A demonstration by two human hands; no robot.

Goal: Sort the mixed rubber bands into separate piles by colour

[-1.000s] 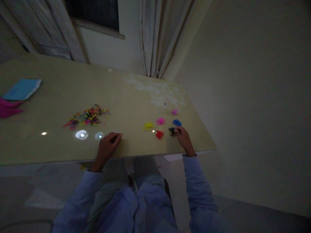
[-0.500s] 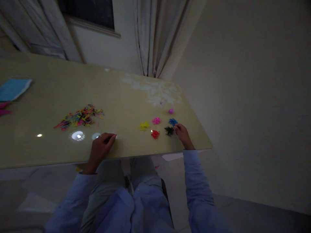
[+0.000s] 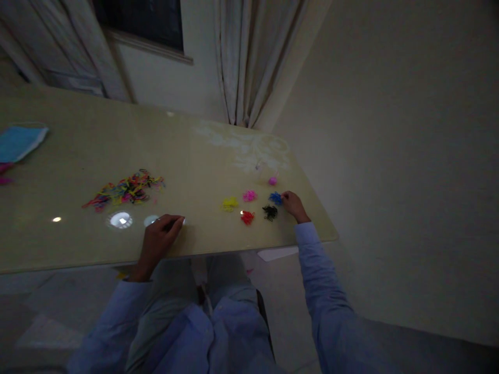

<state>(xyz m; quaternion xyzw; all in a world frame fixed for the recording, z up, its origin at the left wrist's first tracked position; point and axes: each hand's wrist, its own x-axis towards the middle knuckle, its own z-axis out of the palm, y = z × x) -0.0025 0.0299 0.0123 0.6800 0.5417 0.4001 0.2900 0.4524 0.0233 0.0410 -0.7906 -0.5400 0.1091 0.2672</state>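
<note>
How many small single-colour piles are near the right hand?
6: yellow pile leftmost, pink pile behind red pile, black pile, blue pile by right hand, magenta pile farthest.

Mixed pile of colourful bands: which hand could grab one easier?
Probably the left. The left hand rests on the table near the mixed pile; the right hand is far across, at the blue pile.

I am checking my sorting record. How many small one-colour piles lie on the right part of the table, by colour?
yellow pile: 1
pink pile, smaller pink pile: 2
blue pile: 1
red pile: 1
black pile: 1
Total: 6
</note>
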